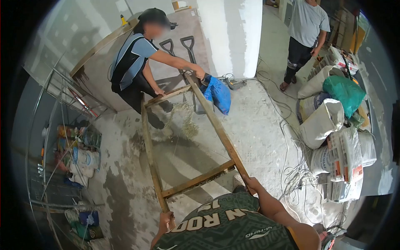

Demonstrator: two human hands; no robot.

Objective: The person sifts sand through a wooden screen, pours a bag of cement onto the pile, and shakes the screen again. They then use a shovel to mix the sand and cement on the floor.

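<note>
A long wooden frame, two side rails joined by crossbars, stretches away from me over the concrete floor. My left hand is wrapped round the near end of its left rail, and my right hand grips the near end of the right rail. Across from me, a co-worker in a cap bends over the far end, with one hand at the far crossbar and the other by a blue bag near the right rail. Pale crumbly material lies on the floor, seen through the frame.
Two shovels lean against the low wall behind the frame. Metal scaffolding stands at left, with bags beyond it. Tangled cables lie on the floor at right, beside stacked sacks. Another person stands at upper right.
</note>
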